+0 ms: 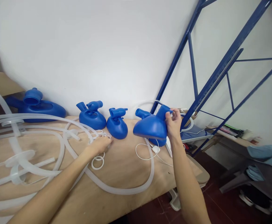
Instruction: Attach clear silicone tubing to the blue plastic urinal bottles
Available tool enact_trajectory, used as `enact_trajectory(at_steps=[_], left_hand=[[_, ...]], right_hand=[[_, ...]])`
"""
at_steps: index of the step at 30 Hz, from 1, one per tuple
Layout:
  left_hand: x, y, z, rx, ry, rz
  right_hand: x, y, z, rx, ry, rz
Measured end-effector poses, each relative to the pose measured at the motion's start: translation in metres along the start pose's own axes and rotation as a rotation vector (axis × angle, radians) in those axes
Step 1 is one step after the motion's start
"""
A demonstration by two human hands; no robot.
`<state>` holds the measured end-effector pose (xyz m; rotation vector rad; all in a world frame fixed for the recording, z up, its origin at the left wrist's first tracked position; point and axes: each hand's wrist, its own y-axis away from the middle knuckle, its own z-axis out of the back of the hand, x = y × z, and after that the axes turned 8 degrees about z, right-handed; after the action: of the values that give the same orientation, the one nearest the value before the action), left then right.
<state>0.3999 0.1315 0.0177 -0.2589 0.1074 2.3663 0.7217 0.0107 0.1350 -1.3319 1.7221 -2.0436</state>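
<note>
My right hand (174, 123) grips a blue plastic urinal bottle (151, 127) by its wide neck, with the thumb and fingers around the rim. The bottle is tilted and raised above the table, its spout pointing left. Another blue bottle (158, 142) shows partly beneath it. My left hand (101, 144) is lowered onto a pile of white rings (97, 133), fingers bent together and their tips hidden. A loose pair of white rings (97, 162) lies just below that hand. Behind it stand two more blue bottles (92, 119) (117, 127).
Translucent hoses with discs (20, 158) cover the table's left side, and one hose (126, 190) loops across the middle. A large blue bottle (42, 111) stands back left near a cardboard box (0, 82). A blue metal rack (210, 84) rises at right. A thin white cord (142, 159) lies near the bottles.
</note>
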Motion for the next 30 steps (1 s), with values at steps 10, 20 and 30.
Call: enact_trajectory(at_steps=[10, 20, 30], left_hand=[[0.013, -0.013, 0.021, -0.151, 0.818, 0.305], [-0.010, -0.005, 0.036, 0.054, 1.552, 0.331], [-0.005, -0.004, 0.044, 0.052, 1.618, 0.255]], right_hand=[[0.047, 0.156, -0.015, 0.209, 0.131, 0.239], [0.031, 0.186, -0.024, 0.777, -0.108, 0.647], [0.019, 0.080, -0.048, 0.760, 0.421, -0.018]])
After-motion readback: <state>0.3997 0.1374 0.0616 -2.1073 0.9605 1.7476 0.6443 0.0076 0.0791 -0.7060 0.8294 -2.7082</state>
